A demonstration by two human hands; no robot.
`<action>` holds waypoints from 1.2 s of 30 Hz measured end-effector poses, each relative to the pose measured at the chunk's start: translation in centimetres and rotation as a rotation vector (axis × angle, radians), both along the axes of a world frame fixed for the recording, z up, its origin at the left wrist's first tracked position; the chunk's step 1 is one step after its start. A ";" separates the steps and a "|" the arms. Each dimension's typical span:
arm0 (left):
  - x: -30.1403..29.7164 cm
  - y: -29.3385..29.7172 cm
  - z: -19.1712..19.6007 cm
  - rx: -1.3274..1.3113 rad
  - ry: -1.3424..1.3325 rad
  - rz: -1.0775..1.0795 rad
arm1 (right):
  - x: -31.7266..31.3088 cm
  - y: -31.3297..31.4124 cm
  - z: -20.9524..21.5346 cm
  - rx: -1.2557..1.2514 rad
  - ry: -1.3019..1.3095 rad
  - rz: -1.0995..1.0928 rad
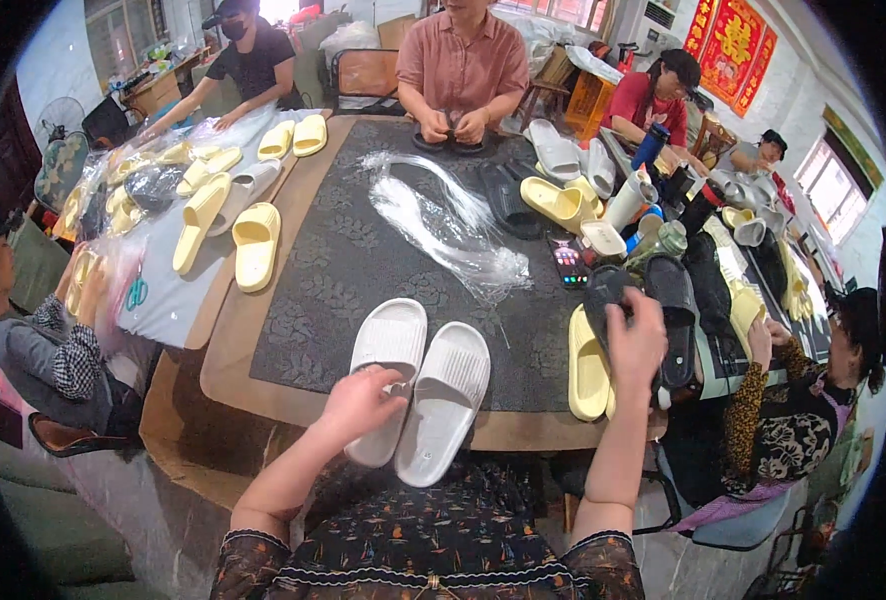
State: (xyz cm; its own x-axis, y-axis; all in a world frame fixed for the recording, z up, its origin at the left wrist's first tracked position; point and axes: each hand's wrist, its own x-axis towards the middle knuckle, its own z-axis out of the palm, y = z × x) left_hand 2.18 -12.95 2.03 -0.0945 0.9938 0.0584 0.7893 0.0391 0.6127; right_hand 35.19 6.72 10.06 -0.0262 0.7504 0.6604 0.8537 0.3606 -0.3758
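Observation:
Two white slide sandals lie side by side at the table's near edge, heels toward me: a left one (393, 335) and a right one (453, 365). My left hand (366, 405) is closed on the left sandal, its fingers by the strap's rear edge. To the right, my right hand (636, 335) hovers over a black slide sandal (603, 292), fingers bent and apart, with nothing visible in them. Below that hand is a yellow slide sandal (588, 370), partly covered. Another black slide sandal (671, 300) lies just right of my hand.
Crumpled clear plastic bags (428, 215) lie on the dark mat (313, 260). A phone (568, 262), bottles and a white cup (627, 203) crowd the right side. Several people sit or stand around the table with more sandals; one opposite holds a dark sandal (451, 142).

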 end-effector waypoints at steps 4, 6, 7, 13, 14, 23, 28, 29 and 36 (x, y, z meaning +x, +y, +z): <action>-1.1 0.0 1.6 0.090 -0.031 0.050 | -7.1 -3.6 -1.7 -0.348 0.213 0.618; -1.7 0.3 1.4 0.122 -0.026 0.068 | -9.8 -5.5 -3.4 -0.388 0.100 0.835; -1.9 0.4 1.5 0.154 -0.023 0.079 | -10.7 -6.7 -4.0 -0.417 0.009 0.936; -2.2 0.7 0.6 0.388 0.066 -0.025 | -16.1 -12.6 -10.2 -0.163 -0.363 0.930; -2.0 0.7 0.6 0.423 0.062 -0.032 | -16.6 -12.9 -11.0 -0.140 -0.443 0.813; -2.4 2.5 0.0 0.484 0.011 -0.051 | -16.2 -11.4 -11.9 -0.210 -0.360 0.846; -2.7 4.7 -0.9 0.453 -0.087 -0.102 | -16.4 -8.7 -8.7 -0.421 0.294 0.819; -2.3 5.3 -0.9 0.388 -0.181 -0.122 | -16.4 -7.6 -8.6 -0.316 0.371 0.757; -0.5 9.9 -1.5 0.139 -0.458 -0.211 | -16.4 -1.1 -11.3 -0.939 1.044 0.768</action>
State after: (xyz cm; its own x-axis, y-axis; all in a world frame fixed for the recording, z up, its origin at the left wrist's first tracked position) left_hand 1.69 -3.05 0.50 0.0602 0.9799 0.1904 0.4213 -0.1979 0.8851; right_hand 18.82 5.59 -1.20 -0.4254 0.9043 -0.0368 -0.1739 -0.1216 -0.9772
